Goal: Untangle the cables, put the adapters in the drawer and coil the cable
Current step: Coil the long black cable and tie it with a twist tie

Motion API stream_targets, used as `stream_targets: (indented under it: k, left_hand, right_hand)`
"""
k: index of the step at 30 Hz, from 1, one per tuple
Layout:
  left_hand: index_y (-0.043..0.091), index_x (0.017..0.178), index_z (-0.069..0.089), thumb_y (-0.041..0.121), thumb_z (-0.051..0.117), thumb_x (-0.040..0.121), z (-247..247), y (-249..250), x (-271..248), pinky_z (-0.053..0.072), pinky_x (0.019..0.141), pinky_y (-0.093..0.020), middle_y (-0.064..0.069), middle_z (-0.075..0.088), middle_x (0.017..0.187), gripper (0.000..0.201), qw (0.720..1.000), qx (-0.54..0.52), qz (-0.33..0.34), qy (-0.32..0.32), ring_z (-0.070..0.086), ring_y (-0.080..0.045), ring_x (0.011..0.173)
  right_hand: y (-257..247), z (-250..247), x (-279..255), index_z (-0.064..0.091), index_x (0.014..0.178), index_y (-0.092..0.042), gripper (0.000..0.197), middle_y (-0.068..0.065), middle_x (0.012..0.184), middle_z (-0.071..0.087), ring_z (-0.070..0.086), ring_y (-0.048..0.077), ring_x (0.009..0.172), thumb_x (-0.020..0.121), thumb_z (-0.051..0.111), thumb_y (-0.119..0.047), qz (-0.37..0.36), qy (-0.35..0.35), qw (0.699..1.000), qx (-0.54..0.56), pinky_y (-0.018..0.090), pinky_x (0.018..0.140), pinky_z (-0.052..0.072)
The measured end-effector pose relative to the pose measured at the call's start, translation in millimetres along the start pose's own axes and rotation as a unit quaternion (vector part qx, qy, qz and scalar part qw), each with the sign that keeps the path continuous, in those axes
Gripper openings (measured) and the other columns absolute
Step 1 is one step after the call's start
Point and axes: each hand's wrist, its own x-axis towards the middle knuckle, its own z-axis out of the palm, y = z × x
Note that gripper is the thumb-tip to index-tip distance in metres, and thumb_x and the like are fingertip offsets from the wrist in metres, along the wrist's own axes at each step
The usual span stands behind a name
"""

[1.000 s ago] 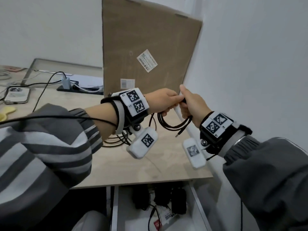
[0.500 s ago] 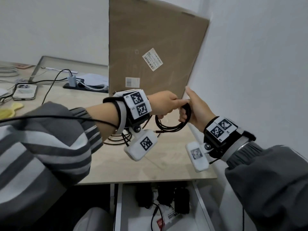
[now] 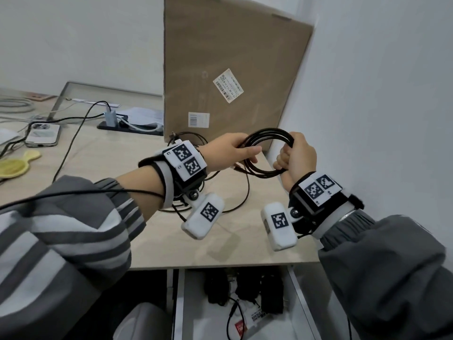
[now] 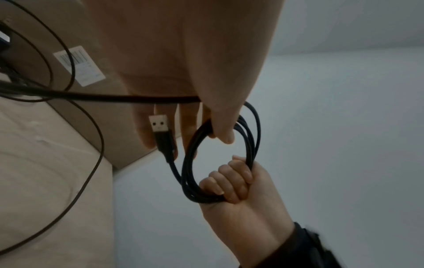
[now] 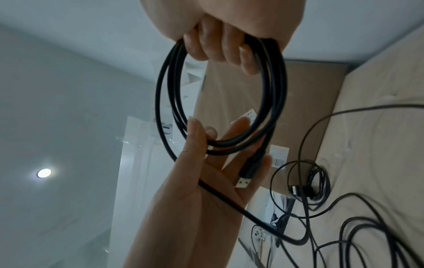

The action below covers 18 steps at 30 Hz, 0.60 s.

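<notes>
my right hand (image 5: pixel 220 34) is at the top of the frame, fingers curled round a black coil (image 5: pixel 220 98) of several loops. below it my left hand (image 5: pixel 213 174) comes up with straight fingers, thumb against the bottom of the coil. a usb plug (image 5: pixel 243 182) lies across the left palm, and one strand runs from that hand down to the desk (image 5: pixel 376 145). loose cables (image 5: pixel 344 208) sprawl there. a cardboard sheet (image 5: pixel 309 101) stands behind.
</notes>
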Motion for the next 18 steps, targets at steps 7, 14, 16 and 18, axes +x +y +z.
stream_targets:
  k: [7,14,16,18]
  left_hand:
    - [0.018,0.133,0.037,0.052,0.060,0.085,9.6,-10.3,-6.8,0.058,0.081,-0.037,0.001,0.052,0.119,0.064,0.994,0.055,-0.075,0.054,0.061,-0.016,0.100]
    - [0.016,0.127,0.052,0.060,0.044,0.090,26.4,-15.2,-4.5,0.042,0.066,-0.021,0.001,0.061,0.124,0.057,0.972,-0.193,-0.132,-0.003,0.062,-0.013,0.091]
    - [0.017,0.116,0.061,0.059,0.041,0.093,27.2,-14.1,0.9,0.030,0.054,-0.019,0.003,0.063,0.115,0.052,0.964,-0.242,-0.110,0.018,0.048,-0.010,0.073]
    - [0.015,0.103,0.063,0.053,0.041,0.096,28.6,-13.2,5.4,0.023,0.046,-0.018,0.002,0.064,0.106,0.045,0.951,-0.293,-0.091,0.044,0.039,-0.008,0.063]
  right_hand:
    - [-1.2,1.9,6.4,0.026,0.054,-0.017,0.033,-0.004,0.043,0.019,0.011,0.014,0.040,0.084,0.037,-0.013,-0.007,0.089,0.993,0.081,0.021,0.042,0.017]
    - [1.7,11.5,3.0,0.029,0.052,-0.015,0.032,-0.001,0.046,0.020,0.016,0.017,0.040,0.084,0.036,-0.012,0.065,0.103,0.984,0.133,0.023,0.042,0.023]
    - [3.1,14.2,2.0,0.026,0.053,-0.016,0.033,-0.001,0.048,0.019,0.017,0.017,0.042,0.084,0.036,-0.012,0.083,0.091,0.980,0.153,0.025,0.043,0.022]
    - [5.3,15.4,0.8,0.024,0.053,-0.017,0.035,-0.001,0.048,0.018,0.015,0.017,0.043,0.086,0.035,-0.013,0.093,0.076,0.978,0.172,0.026,0.046,0.020]
